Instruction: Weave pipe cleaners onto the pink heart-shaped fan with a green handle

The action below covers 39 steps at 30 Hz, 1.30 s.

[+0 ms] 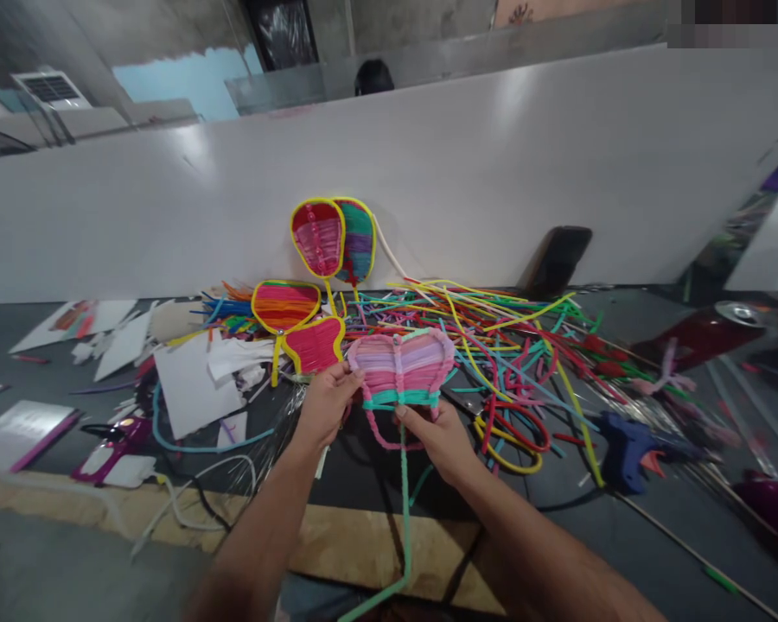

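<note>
A pink and lilac woven pipe-cleaner piece (402, 367), shaped like a butterfly wing pair, is held up over the table. My left hand (324, 404) pinches its left edge. My right hand (437, 436) grips its lower edge, where a teal pipe cleaner (404, 518) is wrapped across and hangs down toward me. Both hands are closed on the piece. Behind it lie finished yellow-rimmed wings: an orange one (285, 304), a pink one (315, 344), and two upright ones (334, 238) leaning on the white wall.
A tangle of loose coloured pipe cleaners (506, 345) covers the table to the right. A blue glue gun (632, 445) lies at right, scissors (113, 445) and paper scraps (188, 384) at left. A dark phone (554, 259) leans on the white partition (168, 199). Another person's head (373, 76) shows beyond.
</note>
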### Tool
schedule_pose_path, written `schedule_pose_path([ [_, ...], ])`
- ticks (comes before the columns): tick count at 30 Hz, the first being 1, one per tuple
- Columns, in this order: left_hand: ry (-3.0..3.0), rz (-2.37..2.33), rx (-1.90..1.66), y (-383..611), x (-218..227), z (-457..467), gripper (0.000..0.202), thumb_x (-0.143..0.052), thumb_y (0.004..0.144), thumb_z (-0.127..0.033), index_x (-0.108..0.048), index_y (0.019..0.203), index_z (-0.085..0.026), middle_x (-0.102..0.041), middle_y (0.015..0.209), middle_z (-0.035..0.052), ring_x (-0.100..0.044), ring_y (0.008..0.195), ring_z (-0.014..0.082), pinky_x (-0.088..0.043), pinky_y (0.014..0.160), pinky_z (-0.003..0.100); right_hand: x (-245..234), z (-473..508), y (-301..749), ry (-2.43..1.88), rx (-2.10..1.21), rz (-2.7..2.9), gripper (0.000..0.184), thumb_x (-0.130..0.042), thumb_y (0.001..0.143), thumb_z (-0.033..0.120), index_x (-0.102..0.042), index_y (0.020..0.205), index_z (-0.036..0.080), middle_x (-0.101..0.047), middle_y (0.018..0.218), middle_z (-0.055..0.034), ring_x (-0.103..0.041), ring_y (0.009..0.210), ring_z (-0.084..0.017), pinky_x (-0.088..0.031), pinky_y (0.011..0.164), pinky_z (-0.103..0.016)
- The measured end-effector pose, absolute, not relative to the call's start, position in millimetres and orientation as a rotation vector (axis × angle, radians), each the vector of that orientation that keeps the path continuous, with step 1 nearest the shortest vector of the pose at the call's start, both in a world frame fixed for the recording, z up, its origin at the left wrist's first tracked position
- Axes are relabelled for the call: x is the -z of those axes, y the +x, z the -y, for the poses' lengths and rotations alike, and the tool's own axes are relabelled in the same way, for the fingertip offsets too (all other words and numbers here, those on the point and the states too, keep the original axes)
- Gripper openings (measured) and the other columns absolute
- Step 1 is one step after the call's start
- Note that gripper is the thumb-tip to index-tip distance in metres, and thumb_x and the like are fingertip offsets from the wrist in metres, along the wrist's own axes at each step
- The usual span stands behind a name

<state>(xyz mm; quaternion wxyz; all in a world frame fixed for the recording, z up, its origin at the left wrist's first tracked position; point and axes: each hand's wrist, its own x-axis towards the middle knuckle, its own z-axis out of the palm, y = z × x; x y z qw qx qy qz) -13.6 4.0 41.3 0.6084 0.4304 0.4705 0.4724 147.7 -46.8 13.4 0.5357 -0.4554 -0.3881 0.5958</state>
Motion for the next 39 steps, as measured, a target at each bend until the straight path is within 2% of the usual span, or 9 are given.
schedule_pose_path([
  [8, 1.059, -1.172, -1.059, -15.0, -45.7, -8.5, 0.029, -0.071, 0.066, -0.038, -0.066, 0.082, -0.015, -0.065, 0.063, -0.0006, -0.056, 0.050, 0.0094, -0.045, 0.050, 0.020, -6.2, 46.3, 145.9, -1.067, -1.478, 0.899, 0.026, -0.072, 0.066, 0.042, -0.064, 0.066, 0.017, -0.062, 0.060, 0.0006, -0.052, 0.055, -0.013, -0.041, 0.054, -0.025],
  [12, 1.066, -1.137, -1.037, -13.0, -47.3, -9.2, 0.028, -0.070, 0.068, -0.037, -0.065, 0.086, -0.016, -0.063, 0.063, -0.0019, -0.054, 0.050, 0.0084, -0.042, 0.048, 0.019, -5.3, 44.9, 145.9, -1.075, -1.474, 0.860, 0.026, -0.073, 0.065, 0.042, -0.064, 0.067, 0.018, -0.063, 0.061, 0.0008, -0.053, 0.055, -0.013, -0.041, 0.054, -0.025],
  [20, 1.193, -1.224, -0.933, -15.9, -44.9, -7.2, 0.027, -0.075, 0.060, -0.034, -0.062, 0.076, -0.017, -0.059, 0.055, -0.0037, -0.057, 0.055, 0.0130, -0.043, 0.057, 0.023, -7.4, 43.4, 149.1, -1.094, -1.466, 0.853, 0.027, -0.072, 0.066, 0.044, -0.066, 0.069, 0.018, -0.063, 0.063, 0.0003, -0.051, 0.056, -0.013, -0.041, 0.054, -0.025],
  [23, 1.173, -1.171, -0.953, -13.5, -43.8, -7.2, 0.030, -0.074, 0.063, -0.036, -0.063, 0.084, -0.017, -0.062, 0.061, -0.0031, -0.058, 0.058, 0.0124, -0.044, 0.061, 0.024, -5.4, 42.4, 149.2, -1.061, -1.473, 0.835, 0.026, -0.072, 0.067, 0.043, -0.066, 0.068, 0.018, -0.061, 0.061, 0.0010, -0.049, 0.054, -0.011, -0.040, 0.054, -0.024],
  [26, 1.065, -1.046, -0.892, -5.3, -40.7, -2.1, 0.037, -0.074, 0.063, -0.037, -0.064, 0.092, -0.016, -0.068, 0.075, 0.0018, -0.061, 0.067, 0.0147, -0.047, 0.071, 0.028, -2.0, 40.9, 149.0, -0.992, -1.497, 0.784, 0.024, -0.073, 0.067, 0.041, -0.065, 0.070, 0.018, -0.059, 0.060, 0.0024, -0.045, 0.051, -0.009, -0.037, 0.050, -0.023],
  [31, 0.944, -0.945, -0.890, 8.8, -29.6, 10.3, 0.035, -0.076, 0.063, -0.027, -0.066, 0.094, -0.013, -0.070, 0.085, 0.0057, -0.063, 0.079, 0.0180, -0.045, 0.083, 0.033, 4.1, 39.0, 149.1, -0.891, -1.546, 0.762, 0.024, -0.072, 0.069, 0.040, -0.065, 0.074, 0.018, -0.056, 0.058, 0.0043, -0.042, 0.049, -0.008, -0.036, 0.049, -0.022],
  [35, 0.963, -0.923, -0.977, 9.2, -22.6, 11.9, 0.036, -0.074, 0.064, -0.019, -0.064, 0.098, -0.016, -0.070, 0.089, 0.0037, -0.062, 0.083, 0.0172, -0.045, 0.085, 0.032, 3.7, 37.7, 151.3, -0.869, -1.562, 0.741, 0.025, -0.076, 0.065, 0.034, -0.065, 0.082, 0.019, -0.064, 0.070, 0.0019, -0.053, 0.059, -0.011, -0.044, 0.059, -0.025],
  [39, 0.990, -0.944, -1.012, 7.8, -20.6, 12.0, 0.031, -0.073, 0.066, -0.023, -0.066, 0.096, -0.017, -0.070, 0.088, 0.0033, -0.062, 0.083, 0.0168, -0.045, 0.084, 0.032, 1.0, 37.3, 153.1, -0.912, -1.567, 0.739, 0.034, -0.079, 0.060, 0.030, -0.063, 0.089, 0.021, -0.068, 0.082, -0.0001, -0.060, 0.072, -0.015, -0.048, 0.069, -0.029],
])
